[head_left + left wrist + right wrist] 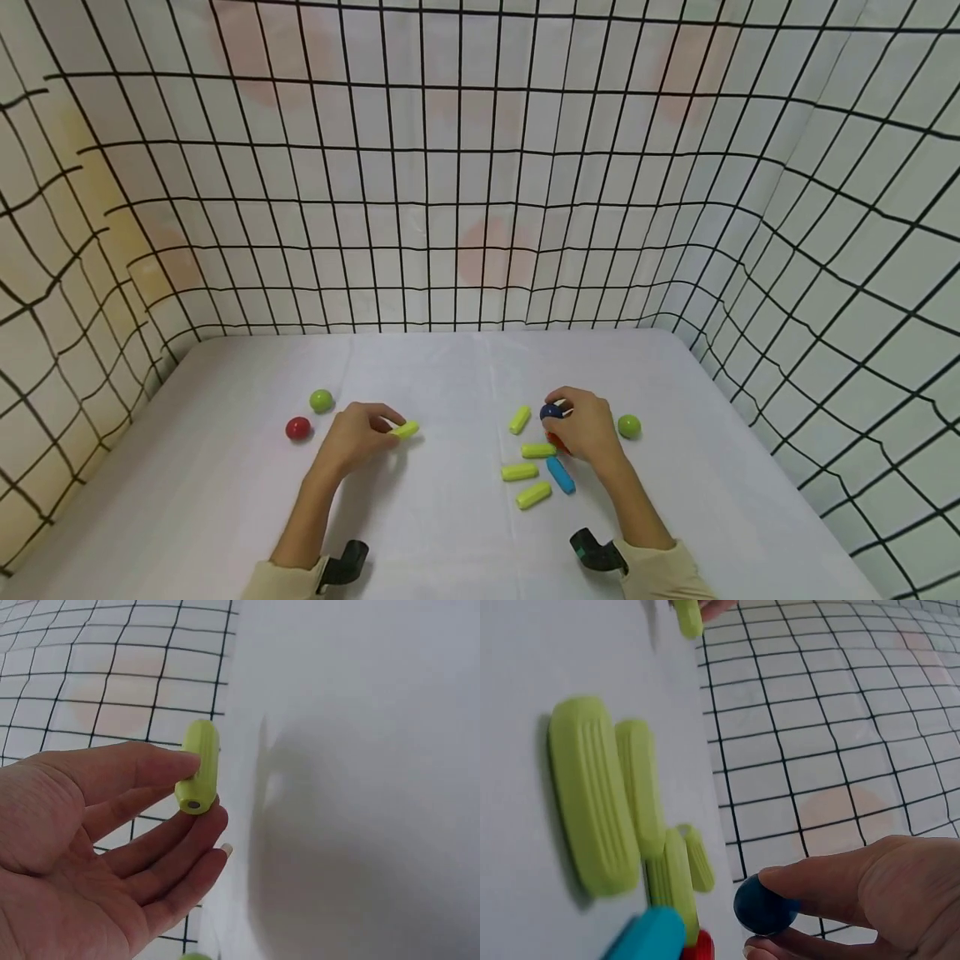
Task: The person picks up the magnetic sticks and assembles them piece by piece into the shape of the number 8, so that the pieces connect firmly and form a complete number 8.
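My left hand (360, 435) pinches a yellow-green magnetic rod (201, 761) between thumb and fingers, a grey metal spot showing on its near end. A shadow falls on the cloth beside it. At the right, my right hand (591, 427) holds a dark blue ball (765, 906) with thumb and fingertips. Right below that hand lies a red rod (558, 442), partly hidden by it. Several loose yellow-green rods (520, 472) and one blue rod (561, 475) lie to the left of and in front of the right hand.
Left of my left hand sit a green ball (321, 401) and a red ball (297, 428). Another green ball (629, 427) is just right of my right hand. A white cloth (450, 533) covers the table, with black grid netting (465, 200) along its back and sides.
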A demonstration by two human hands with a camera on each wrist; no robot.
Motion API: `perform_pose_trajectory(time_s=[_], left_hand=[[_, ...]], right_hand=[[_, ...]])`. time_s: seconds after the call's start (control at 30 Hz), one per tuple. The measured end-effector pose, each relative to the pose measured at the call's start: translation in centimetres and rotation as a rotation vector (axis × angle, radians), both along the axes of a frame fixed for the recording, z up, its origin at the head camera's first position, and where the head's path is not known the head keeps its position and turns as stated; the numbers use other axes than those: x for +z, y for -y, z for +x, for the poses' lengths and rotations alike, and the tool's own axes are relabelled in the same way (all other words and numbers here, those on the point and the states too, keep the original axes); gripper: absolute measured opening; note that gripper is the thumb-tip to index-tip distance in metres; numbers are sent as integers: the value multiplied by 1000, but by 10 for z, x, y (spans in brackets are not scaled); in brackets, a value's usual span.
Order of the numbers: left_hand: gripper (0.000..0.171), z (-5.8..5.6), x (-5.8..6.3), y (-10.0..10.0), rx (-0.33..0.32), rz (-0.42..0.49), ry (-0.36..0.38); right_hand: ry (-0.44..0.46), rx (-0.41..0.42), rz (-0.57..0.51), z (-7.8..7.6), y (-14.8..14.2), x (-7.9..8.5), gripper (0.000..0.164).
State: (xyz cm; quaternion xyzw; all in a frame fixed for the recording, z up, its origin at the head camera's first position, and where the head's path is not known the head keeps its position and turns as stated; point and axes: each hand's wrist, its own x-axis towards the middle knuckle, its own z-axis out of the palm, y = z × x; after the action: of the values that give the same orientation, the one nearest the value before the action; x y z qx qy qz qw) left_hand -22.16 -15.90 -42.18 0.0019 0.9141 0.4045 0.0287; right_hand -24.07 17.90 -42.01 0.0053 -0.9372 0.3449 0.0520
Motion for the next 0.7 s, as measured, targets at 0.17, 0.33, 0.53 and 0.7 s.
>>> perform_pose_trajectory(time_s=[0.17, 0.33, 0.53, 0.7], left_hand=[[18, -5, 1, -11, 16, 29, -11], [18, -10, 0, -19, 11, 64, -39], [19, -13, -2, -29, 8, 86, -51], [18, -16, -5, -38, 3, 106, -46]], right_hand=[[-39, 39, -79, -1, 19, 0, 29], [-63, 79, -120, -3, 35, -2, 27], [-45, 97, -168, -4, 49, -4, 27], [-28, 99, -187, -4, 57, -5, 28]])
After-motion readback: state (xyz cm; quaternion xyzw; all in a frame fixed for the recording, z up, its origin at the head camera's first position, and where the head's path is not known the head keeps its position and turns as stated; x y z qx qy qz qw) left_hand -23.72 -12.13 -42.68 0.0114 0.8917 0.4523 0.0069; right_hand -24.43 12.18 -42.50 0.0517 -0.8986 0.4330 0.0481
